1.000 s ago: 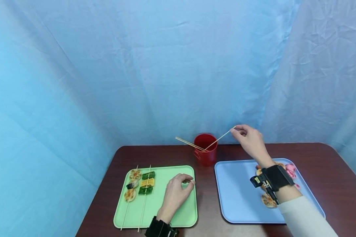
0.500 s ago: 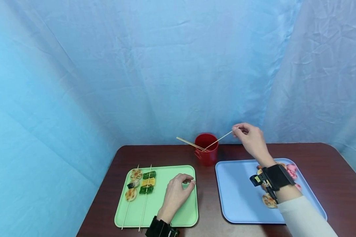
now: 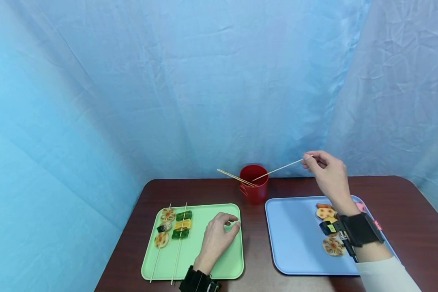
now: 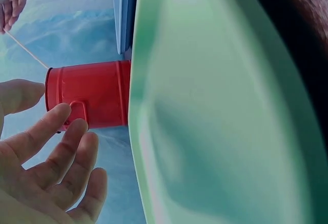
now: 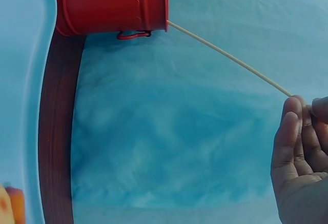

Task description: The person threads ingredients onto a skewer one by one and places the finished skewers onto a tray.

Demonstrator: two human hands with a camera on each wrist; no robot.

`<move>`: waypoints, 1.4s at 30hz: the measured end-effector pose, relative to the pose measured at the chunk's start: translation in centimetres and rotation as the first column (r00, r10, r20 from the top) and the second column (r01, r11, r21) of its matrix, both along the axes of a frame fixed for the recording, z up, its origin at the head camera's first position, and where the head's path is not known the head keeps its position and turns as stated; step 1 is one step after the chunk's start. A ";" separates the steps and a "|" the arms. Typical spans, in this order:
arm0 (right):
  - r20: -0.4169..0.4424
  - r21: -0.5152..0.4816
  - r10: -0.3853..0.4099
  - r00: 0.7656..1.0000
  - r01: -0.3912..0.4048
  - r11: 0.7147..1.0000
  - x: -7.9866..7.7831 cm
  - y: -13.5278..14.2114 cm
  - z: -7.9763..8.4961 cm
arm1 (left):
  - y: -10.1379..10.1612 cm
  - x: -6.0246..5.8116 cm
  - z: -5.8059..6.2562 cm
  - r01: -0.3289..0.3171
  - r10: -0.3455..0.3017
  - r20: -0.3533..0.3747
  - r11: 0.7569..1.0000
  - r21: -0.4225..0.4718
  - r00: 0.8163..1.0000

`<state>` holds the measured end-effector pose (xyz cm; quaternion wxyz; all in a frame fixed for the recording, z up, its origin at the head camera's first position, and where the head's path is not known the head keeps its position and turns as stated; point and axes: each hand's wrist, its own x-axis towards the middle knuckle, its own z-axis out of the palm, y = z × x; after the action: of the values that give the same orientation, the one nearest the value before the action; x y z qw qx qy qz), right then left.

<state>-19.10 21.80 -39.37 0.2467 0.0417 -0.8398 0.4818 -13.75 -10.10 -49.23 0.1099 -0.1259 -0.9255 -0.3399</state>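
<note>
Between thumb and fingers, my right hand (image 3: 327,174) pinches the upper end of a thin wooden skewer (image 3: 282,167). The skewer slants down leftward, its far end still inside the red cup (image 3: 254,194). In the right wrist view the same skewer (image 5: 230,56) runs from the cup's rim to the fingertips. Other skewers (image 3: 230,174) lean out over the cup's left side. My left hand (image 3: 217,239) hovers over the right part of the green tray (image 3: 226,265), fingers loosely bent and holding nothing; the left wrist view shows thumb and fingers apart.
Two loaded skewers lie on the green tray: one with round slices (image 3: 161,239), one with green and yellow pieces (image 3: 183,224). The blue tray (image 3: 292,243) on the right bears several food pieces, including a lotus-like slice (image 3: 333,246). A blue curtain (image 3: 204,81) hangs behind the table.
My right hand has moved rightward, drawing the skewer farther out of the red cup and to a flatter slant. The left hand has stayed nearly still.
</note>
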 end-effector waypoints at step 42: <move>0.088 -0.761 0.343 0.935 -0.159 0.629 8.0 -3.5 -5.4 | 4.6 -0.2 3.1 0.092 -0.202 0.078 0.715 0.693 0.976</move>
<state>-11.13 18.30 -44.80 0.0755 0.0000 -0.5777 0.8128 -13.92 -5.50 -46.15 0.0519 -0.1242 -0.7269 -0.6734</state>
